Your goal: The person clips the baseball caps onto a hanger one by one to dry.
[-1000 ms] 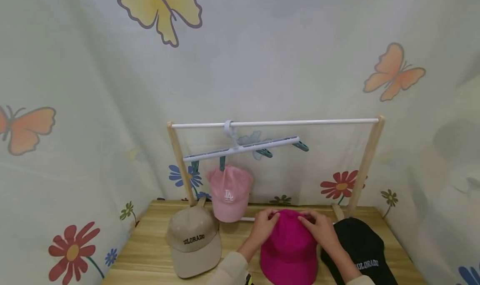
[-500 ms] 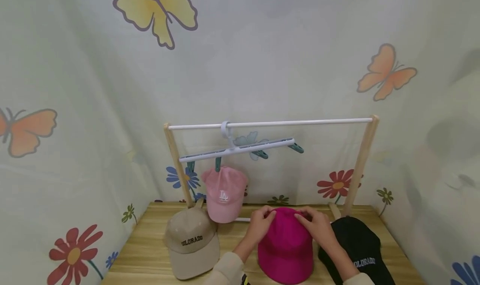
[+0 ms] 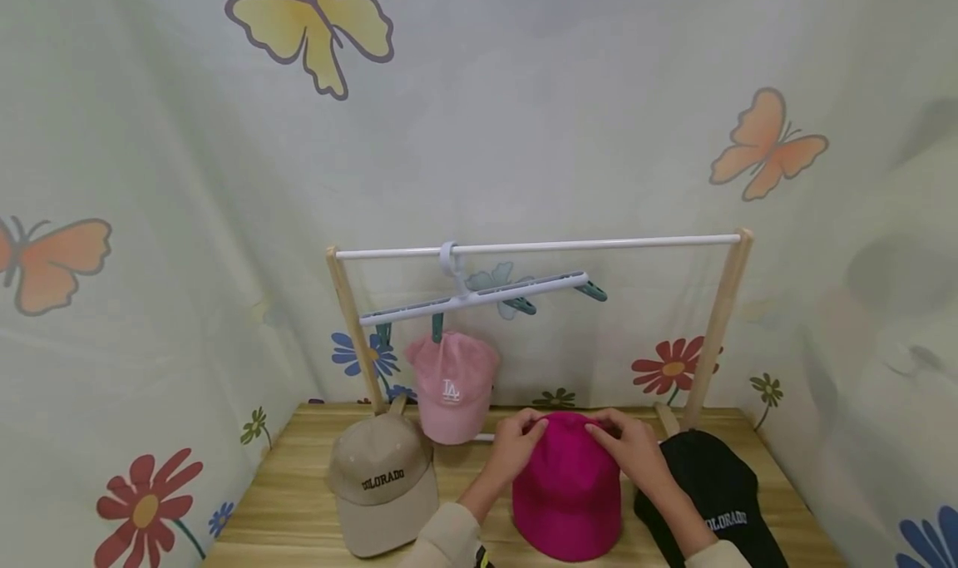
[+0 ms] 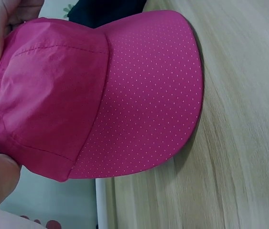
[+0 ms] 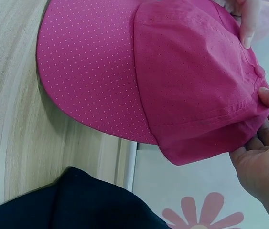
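Note:
Both hands hold a magenta baseball cap by the top of its crown, with its brim toward me. My left hand pinches the crown's left side, thumb in front. On the other side, my right hand grips it the same way, its fingers behind the fabric in the right wrist view. White dots cover the brim of the magenta cap in the left wrist view. Beyond the hands, a pink LA cap hangs from a green clip on a white hanger.
A white rail on wooden posts carries the hanger, which tilts up to the right; other green clips stick out from it. A beige cap lies on the wooden table at left, a black cap at right.
The view has shifted slightly. Both hands keep their hold on the magenta cap, which has risen a little. The hanging pink cap sways slightly.

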Demonstrator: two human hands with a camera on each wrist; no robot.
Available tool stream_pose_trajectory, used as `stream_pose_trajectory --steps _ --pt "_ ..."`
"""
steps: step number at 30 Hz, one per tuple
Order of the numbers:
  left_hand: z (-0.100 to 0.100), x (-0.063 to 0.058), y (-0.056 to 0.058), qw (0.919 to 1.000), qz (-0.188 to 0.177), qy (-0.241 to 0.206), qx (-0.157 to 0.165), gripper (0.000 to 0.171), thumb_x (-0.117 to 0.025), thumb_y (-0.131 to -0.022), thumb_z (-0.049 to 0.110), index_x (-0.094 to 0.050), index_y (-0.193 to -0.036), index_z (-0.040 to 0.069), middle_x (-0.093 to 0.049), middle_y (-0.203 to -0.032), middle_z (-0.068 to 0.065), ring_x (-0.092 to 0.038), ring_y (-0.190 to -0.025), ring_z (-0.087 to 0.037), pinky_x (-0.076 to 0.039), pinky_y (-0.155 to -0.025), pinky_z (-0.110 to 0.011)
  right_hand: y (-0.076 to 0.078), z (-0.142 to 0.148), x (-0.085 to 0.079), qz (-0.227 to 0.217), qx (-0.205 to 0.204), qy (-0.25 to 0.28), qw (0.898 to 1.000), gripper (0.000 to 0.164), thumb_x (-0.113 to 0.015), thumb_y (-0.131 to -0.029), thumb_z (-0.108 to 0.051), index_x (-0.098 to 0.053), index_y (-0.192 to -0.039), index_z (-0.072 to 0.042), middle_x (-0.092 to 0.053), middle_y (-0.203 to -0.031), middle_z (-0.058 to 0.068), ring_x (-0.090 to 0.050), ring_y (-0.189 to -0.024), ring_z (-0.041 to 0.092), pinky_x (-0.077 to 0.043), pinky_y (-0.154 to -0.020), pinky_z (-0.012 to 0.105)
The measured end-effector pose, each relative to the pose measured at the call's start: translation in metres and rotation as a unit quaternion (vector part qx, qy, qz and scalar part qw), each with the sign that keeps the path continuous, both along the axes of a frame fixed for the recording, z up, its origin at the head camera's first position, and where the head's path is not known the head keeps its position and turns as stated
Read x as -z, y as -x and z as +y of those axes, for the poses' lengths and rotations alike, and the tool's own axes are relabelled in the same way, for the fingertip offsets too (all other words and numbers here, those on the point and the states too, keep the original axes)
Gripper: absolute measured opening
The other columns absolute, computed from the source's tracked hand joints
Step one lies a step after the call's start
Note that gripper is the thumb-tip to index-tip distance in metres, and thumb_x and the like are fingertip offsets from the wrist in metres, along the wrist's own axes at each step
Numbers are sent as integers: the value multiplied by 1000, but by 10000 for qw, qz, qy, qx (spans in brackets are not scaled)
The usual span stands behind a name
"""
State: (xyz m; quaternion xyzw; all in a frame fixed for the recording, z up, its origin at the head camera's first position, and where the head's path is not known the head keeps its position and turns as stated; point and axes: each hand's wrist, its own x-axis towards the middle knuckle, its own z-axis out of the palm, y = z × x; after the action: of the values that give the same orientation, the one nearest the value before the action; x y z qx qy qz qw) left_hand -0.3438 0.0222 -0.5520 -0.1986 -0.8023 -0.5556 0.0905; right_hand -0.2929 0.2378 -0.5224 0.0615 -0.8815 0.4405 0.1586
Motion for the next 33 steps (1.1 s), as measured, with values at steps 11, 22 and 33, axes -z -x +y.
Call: stream_pose_trajectory --steps 11,22,33 --pt "-4 -2 0 9999 64 32 75 12 -68 -99 19 -76 -99 10 -70 -82 6 -56 -73 1 -49 -68 -19 -1 -1 -5 -21 48 -144 9999 13 -74 -94 -24 -77 -105 -16 -76 -94 -2 -68 -81 11 -53 -65 24" --pt "-11 -5 -2 9998 123 -95 119 11 -68 -99 18 -76 -99 10 -70 -83 5 -56 -74 -2 -49 -66 -20 1 -3 -8 -36 13 -117 9999 16 -75 -94 -27 -77 -107 -19 -77 -98 -2 -73 -94 21 -55 -71 25" --pt "-13 -11 -4 9995 236 -164 154 12 -68 -99 16 -76 -100 7 -73 -87 1 -61 -77 -5 -51 -69 -20 1 -6 -10 45 -74 -72 9999 15 -76 -93 -21 -77 -106 -15 -77 -96 1 -73 -92 22 -57 -71 26"
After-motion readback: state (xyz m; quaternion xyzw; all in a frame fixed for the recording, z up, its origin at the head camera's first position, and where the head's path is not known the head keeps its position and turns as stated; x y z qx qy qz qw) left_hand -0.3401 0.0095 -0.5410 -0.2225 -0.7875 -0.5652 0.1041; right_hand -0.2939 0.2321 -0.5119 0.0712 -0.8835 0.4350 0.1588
